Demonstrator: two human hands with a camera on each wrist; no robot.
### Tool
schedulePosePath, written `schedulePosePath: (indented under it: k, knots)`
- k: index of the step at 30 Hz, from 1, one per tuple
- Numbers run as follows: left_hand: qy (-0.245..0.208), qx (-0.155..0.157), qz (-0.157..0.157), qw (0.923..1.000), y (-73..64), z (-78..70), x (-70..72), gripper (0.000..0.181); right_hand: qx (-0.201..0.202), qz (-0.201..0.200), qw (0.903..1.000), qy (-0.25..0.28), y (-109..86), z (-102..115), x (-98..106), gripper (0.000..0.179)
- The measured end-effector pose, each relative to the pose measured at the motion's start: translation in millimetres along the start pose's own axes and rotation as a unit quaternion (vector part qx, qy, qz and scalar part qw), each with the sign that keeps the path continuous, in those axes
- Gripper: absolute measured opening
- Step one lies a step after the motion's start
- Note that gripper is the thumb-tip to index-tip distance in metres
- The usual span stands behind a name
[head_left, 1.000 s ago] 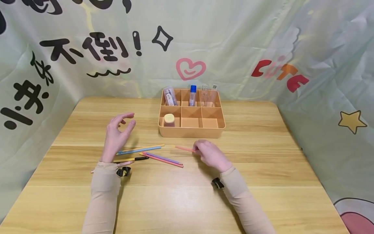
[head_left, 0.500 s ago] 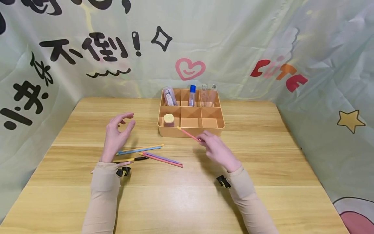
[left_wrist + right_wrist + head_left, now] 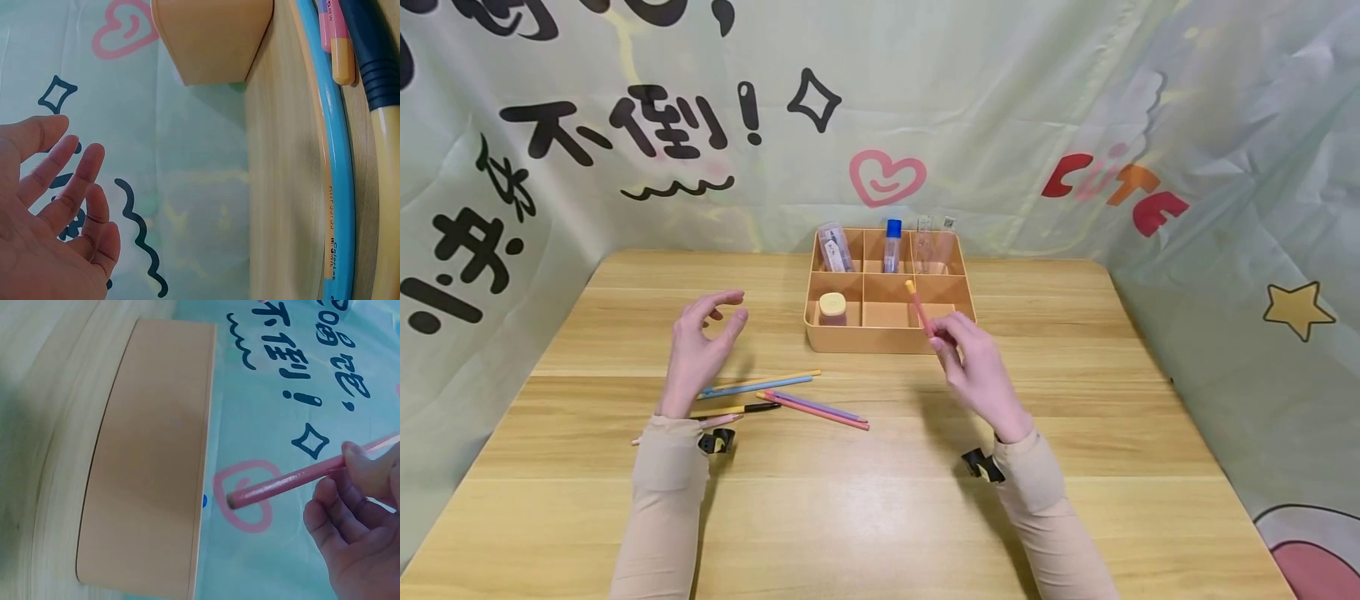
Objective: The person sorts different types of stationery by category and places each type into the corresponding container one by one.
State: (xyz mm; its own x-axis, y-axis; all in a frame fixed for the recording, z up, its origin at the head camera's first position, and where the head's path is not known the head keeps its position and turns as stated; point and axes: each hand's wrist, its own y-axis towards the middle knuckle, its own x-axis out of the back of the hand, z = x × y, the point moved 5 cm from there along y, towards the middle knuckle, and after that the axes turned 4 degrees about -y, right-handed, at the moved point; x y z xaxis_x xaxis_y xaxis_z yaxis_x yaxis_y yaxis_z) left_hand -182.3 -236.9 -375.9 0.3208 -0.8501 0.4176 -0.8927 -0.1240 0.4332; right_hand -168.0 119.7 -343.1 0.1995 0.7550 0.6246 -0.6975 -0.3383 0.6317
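My right hand (image 3: 981,371) pinches a coral-pink pencil (image 3: 919,310) between thumb and fingers, raised at the front right of a tan divided organizer (image 3: 880,339). Its yellow end points up in the head view; its darker other end (image 3: 232,500) shows in the right wrist view. My left hand (image 3: 695,352) hovers to the left, its fingers relaxed and apart from the thumb, touching nothing. Near it on the table lie a blue pencil (image 3: 760,386) beside a yellow-orange one, and a yellow-and-black pen (image 3: 730,411). A pink pencil (image 3: 820,412) and a purple one lie farther right.
In the organizer stand a glue stick with a blue cap (image 3: 892,246), a pale case (image 3: 835,247), a cream-topped bottle (image 3: 832,308) and clear items at the back right. A pale pink pencil (image 3: 724,421) is partly hidden by the left forearm. Printed cloth surrounds the table.
My right hand has lifted the coral-pink pencil off the table, moved toward the organizer and right, and tilted it more upright. My left hand has stayed in place.
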Motion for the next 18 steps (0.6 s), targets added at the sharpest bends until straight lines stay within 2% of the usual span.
schedulePosePath:
  k: [4,8,12,18]
  knots:
    - [0.003,0.001,0.0,1.0,0.1,0.0,-0.2,0.031,-0.005,-0.047,0.9978,0.046,1.3,-4,7,0.01]
    - [0.006,0.001,-0.001,1.0,0.1,-0.1,-0.3,0.031,-0.033,-0.087,0.9922,0.082,0.8,-9,13,0.009]
    - [0.009,0.001,0.0,1.0,-0.1,0.4,-0.4,0.031,-0.06,-0.106,0.9865,0.109,-0.1,-12,16,0.007]
    - [0.012,-0.002,0.0,0.9999,-0.1,0.6,-0.5,0.031,-0.075,-0.129,0.9794,0.136,-0.4,-17,19,0.007]
